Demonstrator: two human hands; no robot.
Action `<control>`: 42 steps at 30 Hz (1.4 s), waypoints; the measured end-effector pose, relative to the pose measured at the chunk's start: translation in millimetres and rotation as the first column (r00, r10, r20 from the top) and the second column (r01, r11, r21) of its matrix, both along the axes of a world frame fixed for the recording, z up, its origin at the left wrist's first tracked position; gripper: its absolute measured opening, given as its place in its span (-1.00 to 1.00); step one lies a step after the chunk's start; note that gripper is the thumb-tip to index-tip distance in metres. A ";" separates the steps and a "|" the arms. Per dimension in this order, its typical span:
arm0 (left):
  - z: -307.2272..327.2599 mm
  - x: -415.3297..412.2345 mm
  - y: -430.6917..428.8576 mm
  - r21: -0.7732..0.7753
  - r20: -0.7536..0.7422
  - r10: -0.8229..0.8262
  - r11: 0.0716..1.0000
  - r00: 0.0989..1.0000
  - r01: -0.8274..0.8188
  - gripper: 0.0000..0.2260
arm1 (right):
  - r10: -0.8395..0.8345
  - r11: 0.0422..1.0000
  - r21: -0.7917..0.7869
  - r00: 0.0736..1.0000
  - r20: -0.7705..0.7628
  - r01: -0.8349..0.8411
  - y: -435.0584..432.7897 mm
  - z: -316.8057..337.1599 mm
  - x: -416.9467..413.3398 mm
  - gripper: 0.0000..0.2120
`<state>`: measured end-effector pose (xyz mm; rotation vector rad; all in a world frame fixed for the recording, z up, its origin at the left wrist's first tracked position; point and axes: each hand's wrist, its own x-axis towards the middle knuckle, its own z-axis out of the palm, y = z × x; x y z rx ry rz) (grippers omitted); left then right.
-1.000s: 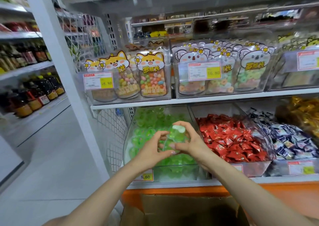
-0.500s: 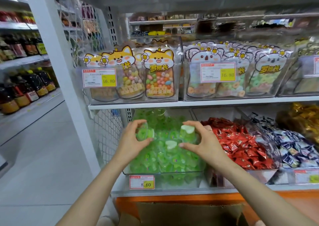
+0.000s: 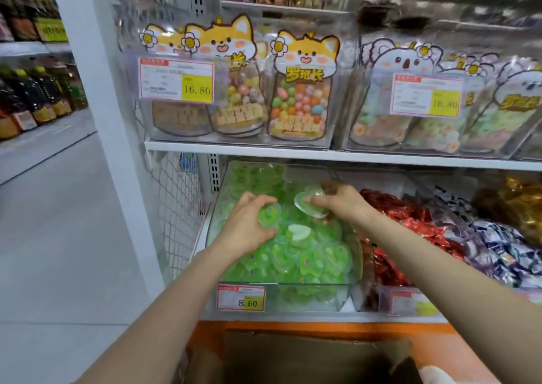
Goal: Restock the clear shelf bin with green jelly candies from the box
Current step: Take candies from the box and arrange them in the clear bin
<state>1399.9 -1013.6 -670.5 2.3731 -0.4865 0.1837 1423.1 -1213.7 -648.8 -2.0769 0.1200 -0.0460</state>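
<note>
A clear shelf bin [image 3: 346, 291] on the lower shelf holds several green jelly candies [image 3: 305, 260] in small cups. Over its left side my left hand [image 3: 246, 225] grips one green jelly cup [image 3: 268, 215]. A little further back, my right hand [image 3: 341, 200] pinches another jelly cup [image 3: 311, 204], tilted with its clear bottom toward me. Both hands are inside the bin's open top. The cardboard box [image 3: 308, 357] stands below the shelf at the bottom edge, its inside dark.
The shelf above [image 3: 322, 152] hangs low over the bin, carrying clear bins of bagged sweets. A bin of red-wrapped candies [image 3: 410, 228] sits right of the green one. A white upright post [image 3: 111, 119] and wire mesh stand to the left, with an aisle floor beyond.
Both hands parted from a shared cup and moved forward into the bin, each now holding its own jelly cup. The camera has come closer to the shelf.
</note>
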 end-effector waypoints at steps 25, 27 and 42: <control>0.0 -7.1 12.7 -0.027 -0.071 0.016 0.999 0.997 -0.018 -0.44 | -0.072 0.920 0.359 0.967 -0.245 0.159 42.1 -9.5 79.0 -0.82; -0.4 -6.5 14.0 -0.030 -0.067 0.016 0.999 0.998 -0.019 -0.45 | -0.089 0.918 0.358 0.968 -0.235 0.171 45.0 -13.6 84.0 -0.82; -1.2 -5.4 8.2 -0.098 -0.078 0.020 0.995 0.997 -0.028 -0.51 | -0.188 0.979 0.080 0.982 -0.025 0.189 46.0 -37.0 113.2 -0.86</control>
